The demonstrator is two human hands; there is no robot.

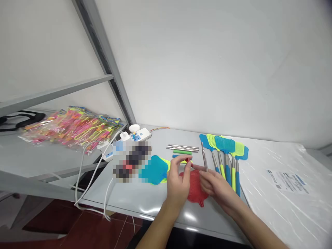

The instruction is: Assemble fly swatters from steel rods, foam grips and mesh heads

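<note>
My left hand (178, 178) pinches a small red piece (187, 160) that looks like the end of a tube, most of it hidden by the fingers. In my right hand (216, 185) a silver metal rod (204, 155) stands nearly upright, gripped near its lower end. Beneath both hands a red fly swatter head (195, 193) lies on the table, partly covered by them. Just beyond are several loose metal rods (183, 148), a green tube (182, 152) and a partly hidden blue tube (177, 156). Left of my left hand lie blue swatter heads (155, 170) over yellow ones.
Several blue and yellow fly swatters (226, 145) with coloured handles lie at the right, beside a white plastic-wrapped package (287, 169). Power strips (141, 135) and a white cable (84, 169) are at the left. Bagged colourful items (77, 128) sit behind a metal frame (114, 79).
</note>
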